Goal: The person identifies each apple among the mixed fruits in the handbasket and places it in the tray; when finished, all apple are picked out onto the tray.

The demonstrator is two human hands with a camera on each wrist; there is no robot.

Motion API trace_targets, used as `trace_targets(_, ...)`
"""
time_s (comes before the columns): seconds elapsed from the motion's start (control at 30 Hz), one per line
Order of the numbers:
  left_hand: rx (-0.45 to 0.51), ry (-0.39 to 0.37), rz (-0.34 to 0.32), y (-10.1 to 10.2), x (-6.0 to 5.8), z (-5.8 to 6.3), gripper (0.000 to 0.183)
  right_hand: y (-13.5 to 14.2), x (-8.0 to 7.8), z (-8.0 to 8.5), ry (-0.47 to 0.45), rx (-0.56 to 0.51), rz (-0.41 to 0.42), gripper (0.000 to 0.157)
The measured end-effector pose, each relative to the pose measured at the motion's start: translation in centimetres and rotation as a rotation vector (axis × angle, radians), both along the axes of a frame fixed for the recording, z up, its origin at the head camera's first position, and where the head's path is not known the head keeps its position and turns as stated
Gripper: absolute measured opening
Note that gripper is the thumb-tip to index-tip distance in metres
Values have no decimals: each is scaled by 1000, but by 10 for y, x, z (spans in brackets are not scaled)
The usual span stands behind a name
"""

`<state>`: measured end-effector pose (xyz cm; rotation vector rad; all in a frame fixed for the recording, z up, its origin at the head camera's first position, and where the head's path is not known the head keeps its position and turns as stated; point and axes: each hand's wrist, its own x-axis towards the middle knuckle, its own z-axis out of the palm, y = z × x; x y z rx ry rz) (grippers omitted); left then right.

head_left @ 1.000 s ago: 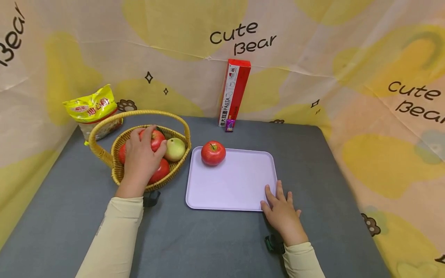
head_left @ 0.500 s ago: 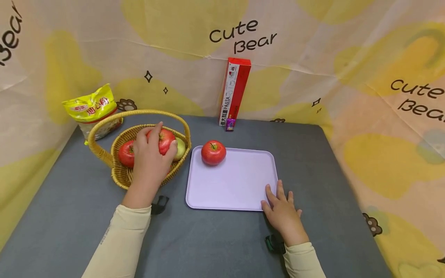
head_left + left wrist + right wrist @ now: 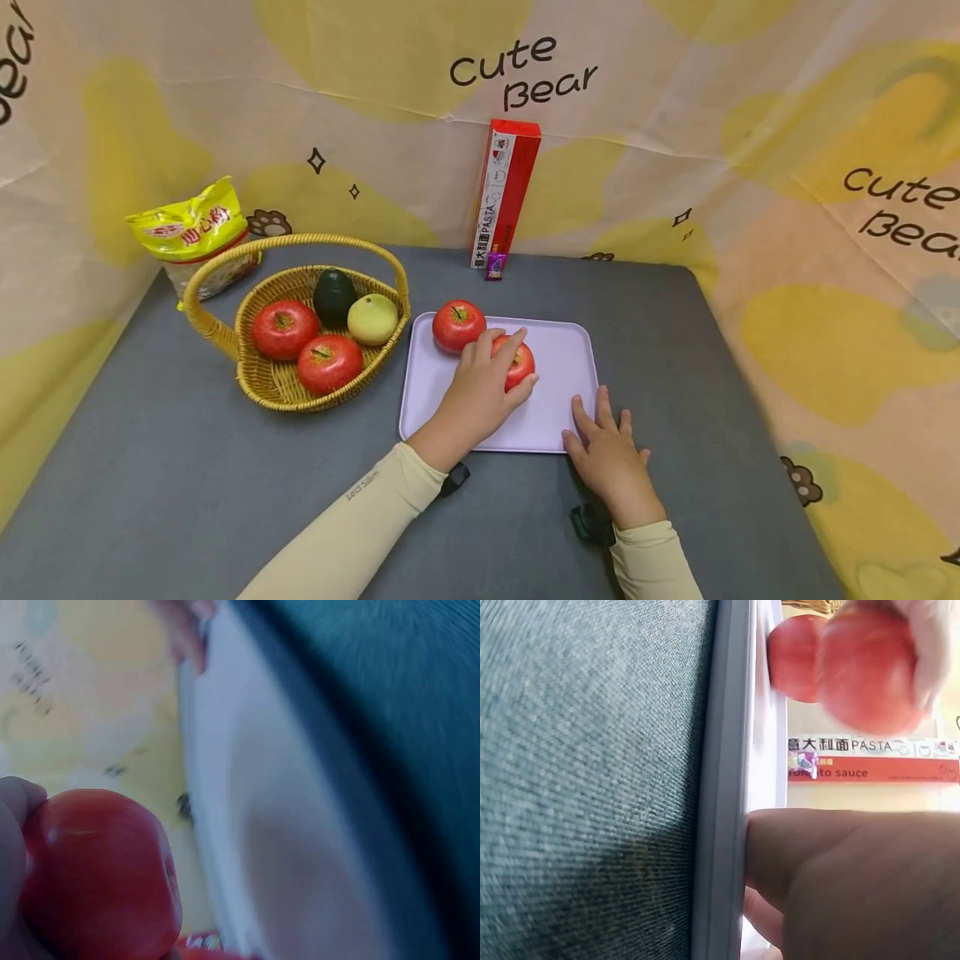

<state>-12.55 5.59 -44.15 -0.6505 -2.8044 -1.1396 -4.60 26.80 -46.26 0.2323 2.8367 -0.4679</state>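
My left hand (image 3: 480,392) grips a red apple (image 3: 521,365) from above, over the middle of the lilac tray (image 3: 442,417). In the left wrist view the held apple (image 3: 101,874) shows clear of the tray's surface. A second red apple (image 3: 459,326) sits at the tray's back left corner, just beyond my left fingers. My right hand (image 3: 611,467) rests with spread, straight fingers on the tray's front right corner. To the left stands a wicker basket (image 3: 273,398) holding two red apples (image 3: 330,364), a dark green avocado (image 3: 333,297) and a pale green pear-like fruit (image 3: 372,320).
The basket's tall arched handle (image 3: 315,240) rises over the fruit. Behind it leans a yellow snack-like bag (image 3: 197,237). A red pasta box (image 3: 507,196) stands against the back cloth, a small purple packet (image 3: 495,266) at its foot. Grey cloth (image 3: 337,483) covers the table.
My left hand has lifted an apple out of the basket and carried it right, over the tray. The avocado and pale fruit are now uncovered. My right hand has stayed at the tray's corner.
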Motion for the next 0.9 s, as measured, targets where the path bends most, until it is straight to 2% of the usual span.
trace_targets(0.1,-32,-53,-58,15,-2,-6,70,0,0,-2,-9,3,-4,65)
trace_targets(0.2,-38,-66,-87,27,-1,-10,70,1,-1,-3,-20,0,-9,66)
trace_targets(0.37,-85,-7,-148,42,8,-17,70,0,-1,0,-17,-4,-6,64)
trace_targets(0.5,-163,37,-215,47,13,-26,75,0,0,1,-17,-10,-3,62)
trace_targets(0.67,-258,67,-242,46,14,-26,80,2,-2,0,-24,-4,-7,63)
trace_targets(0.9,-305,32,-233,43,14,-25,82,1,-2,2,-24,-3,-4,63)
